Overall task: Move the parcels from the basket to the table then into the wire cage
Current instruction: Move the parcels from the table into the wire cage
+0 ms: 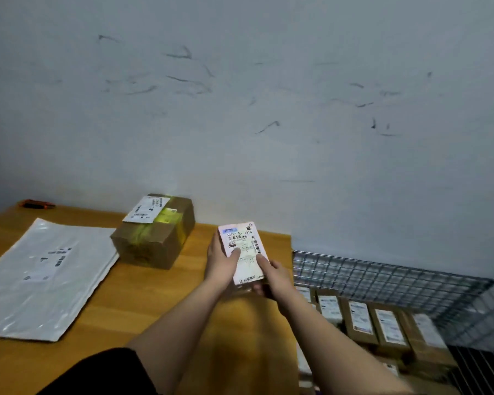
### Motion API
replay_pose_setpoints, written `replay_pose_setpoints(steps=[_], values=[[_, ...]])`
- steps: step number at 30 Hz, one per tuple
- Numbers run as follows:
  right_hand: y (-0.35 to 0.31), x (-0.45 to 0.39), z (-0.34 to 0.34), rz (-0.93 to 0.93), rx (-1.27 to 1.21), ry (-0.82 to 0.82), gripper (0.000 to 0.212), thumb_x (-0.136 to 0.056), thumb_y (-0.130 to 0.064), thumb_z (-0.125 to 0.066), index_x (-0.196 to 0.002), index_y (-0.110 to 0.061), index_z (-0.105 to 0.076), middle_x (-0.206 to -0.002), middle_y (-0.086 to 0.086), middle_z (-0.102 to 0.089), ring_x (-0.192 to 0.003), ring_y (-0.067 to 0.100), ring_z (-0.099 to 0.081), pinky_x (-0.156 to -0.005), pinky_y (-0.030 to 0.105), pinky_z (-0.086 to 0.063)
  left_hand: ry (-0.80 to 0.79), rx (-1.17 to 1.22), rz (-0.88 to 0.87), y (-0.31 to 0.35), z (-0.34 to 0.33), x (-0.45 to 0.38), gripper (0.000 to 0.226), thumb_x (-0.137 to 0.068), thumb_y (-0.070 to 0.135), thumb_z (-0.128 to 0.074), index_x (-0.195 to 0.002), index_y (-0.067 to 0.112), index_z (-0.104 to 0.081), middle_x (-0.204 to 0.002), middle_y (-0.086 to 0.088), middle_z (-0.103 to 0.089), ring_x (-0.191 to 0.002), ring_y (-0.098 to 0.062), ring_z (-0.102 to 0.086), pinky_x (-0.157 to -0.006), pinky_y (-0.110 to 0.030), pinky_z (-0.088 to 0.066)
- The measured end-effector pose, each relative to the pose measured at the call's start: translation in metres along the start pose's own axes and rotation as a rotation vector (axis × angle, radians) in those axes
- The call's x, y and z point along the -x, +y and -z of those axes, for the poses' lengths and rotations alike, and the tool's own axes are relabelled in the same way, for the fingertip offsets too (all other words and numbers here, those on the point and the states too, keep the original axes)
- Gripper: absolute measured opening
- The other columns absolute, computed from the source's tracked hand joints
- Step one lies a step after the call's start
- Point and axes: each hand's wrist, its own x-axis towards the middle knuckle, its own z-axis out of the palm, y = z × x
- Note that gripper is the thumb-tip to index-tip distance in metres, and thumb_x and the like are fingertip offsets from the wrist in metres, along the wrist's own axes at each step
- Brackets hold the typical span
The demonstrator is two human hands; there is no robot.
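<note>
Both forearms reach out; my left hand (221, 262) and right hand (273, 276) grip the labelled parcel (244, 252) face-up to read, wire cage (397, 276) at three o'clock.

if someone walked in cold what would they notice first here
First, the small labelled parcel held up in both hands, left hand and right hand, above the right end of the wooden table. Next, the wire cage to the right of the table, with a row of labelled boxes already inside. On the table lie a taped cardboard box near the wall and a flat white mailer bag to its left.
</note>
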Motion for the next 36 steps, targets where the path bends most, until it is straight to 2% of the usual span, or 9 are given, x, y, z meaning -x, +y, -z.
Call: replay_pose_setpoints(steps=[4, 7, 12, 15, 17, 20, 24, 29, 36], values=[[0.007, -0.01, 0.093, 0.031, -0.041, 0.081, 0.028, -0.098, -0.029, -0.052, -0.114, -0.007, -0.058, -0.064, 0.003, -0.056, -0.049, 0.015, -0.046, -0.047, 0.024, -0.04, -0.141, 0.082, -0.005, 0.028, -0.095, 0.033, 0.058, -0.088, 0.004, -0.058, -0.141, 0.016, -0.038, -0.128, -0.004, -0.058, -0.114, -0.022, -0.057, -0.097, -0.036, -0.048], [0.015, -0.012, 0.172, 0.036, 0.024, 0.119, 0.031, -0.097, -0.033, -0.052, -0.117, -0.01, -0.06, -0.082, 0.0, -0.065, -0.062, 0.011, -0.054, -0.051, 0.02, -0.04, -0.184, 0.135, 0.108, 0.044, -0.169, 0.06, 0.054, -0.093, 0.005, -0.056, -0.141, 0.006, -0.031, -0.125, -0.001, -0.052, -0.11, -0.018, -0.054, -0.086, -0.025, -0.042], [0.052, -0.037, 0.305, 0.006, 0.226, 0.117, 0.079, -0.064, -0.074, -0.049, -0.123, -0.024, -0.061, -0.117, -0.004, -0.068, -0.106, 0.021, -0.063, -0.097, 0.041, -0.048, -0.261, 0.108, 0.208, 0.056, -0.286, 0.091, 0.049, -0.094, 0.005, -0.054, -0.139, 0.004, -0.036, -0.135, -0.013, -0.053, -0.119, -0.029, -0.055, -0.09, -0.029, -0.044], [0.053, -0.018, 0.357, -0.081, 0.147, 0.062, 0.04, -0.097, -0.042, -0.048, -0.127, -0.017, -0.055, -0.12, 0.002, -0.064, -0.089, 0.013, -0.062, -0.072, 0.026, -0.048, -0.369, 0.089, 0.271, 0.054, -0.336, 0.109, 0.056, -0.093, 0.006, -0.053, -0.145, 0.017, -0.032, -0.136, -0.011, -0.053, -0.117, -0.029, -0.056, -0.099, -0.041, -0.047], [0.064, -0.022, 0.39, -0.137, 0.111, 0.05, 0.035, -0.101, -0.028, -0.045, -0.132, -0.012, -0.05, -0.124, 0.01, -0.062, -0.082, 0.013, -0.06, -0.065, 0.027, -0.05, -0.443, 0.076, 0.297, 0.053, -0.361, 0.119, 0.064, -0.093, 0.005, -0.052, -0.148, 0.024, -0.026, -0.137, -0.01, -0.053, -0.117, -0.029, -0.056, -0.098, -0.046, -0.048], [0.077, -0.025, 0.423, -0.192, 0.07, 0.066, 0.04, -0.101, -0.027, -0.047, -0.137, -0.011, -0.046, -0.119, 0.011, -0.062, -0.089, 0.022, -0.062, -0.078, 0.039, -0.053, -0.549, 0.083, 0.333, 0.055, -0.39, 0.136, 0.07, -0.095, 0.001, -0.047, -0.151, 0.028, -0.015, -0.14, -0.008, -0.049, -0.121, -0.032, -0.053, -0.088, -0.037, -0.05], [0.096, -0.019, 0.456, -0.259, 0.056, 0.134, 0.04, -0.099, -0.031, -0.05, -0.132, -0.008, -0.047, -0.104, 0.004, -0.063, -0.081, 0.015, -0.063, -0.056, 0.026, -0.051, -0.636, 0.012, 0.325, 0.046, -0.42, 0.146, 0.071, -0.094, -0.002, -0.047, -0.151, 0.025, -0.013, -0.145, -0.01, -0.043, -0.128, -0.031, -0.047, -0.1, -0.04, -0.045], [0.127, -0.008, 0.487, -0.329, 0.005, 0.207, 0.042, -0.098, -0.03, -0.053, -0.133, -0.009, -0.045, -0.104, 0.002, -0.065, -0.089, 0.018, -0.065, -0.062, 0.03, -0.057, -0.751, -0.083, 0.387, 0.019, -0.454, 0.154, 0.07, -0.096, 0.009, -0.05, -0.151, 0.028, -0.012, -0.145, -0.009, -0.044, -0.124, -0.032, -0.05, -0.095, -0.042, -0.047], [0.188, -0.003, 0.522, -0.437, 0.007, 0.238, 0.037, -0.099, -0.024, -0.051, -0.134, -0.011, -0.046, -0.118, 0.009, -0.064, -0.103, 0.024, -0.062, -0.073, 0.03, -0.053, -0.778, -0.269, 0.455, -0.026, -0.503, 0.175, 0.049, -0.093, 0.025, -0.058, -0.138, 0.011, -0.044, -0.133, -0.008, -0.056, -0.111, -0.027, -0.059, -0.09, -0.037, -0.05]])
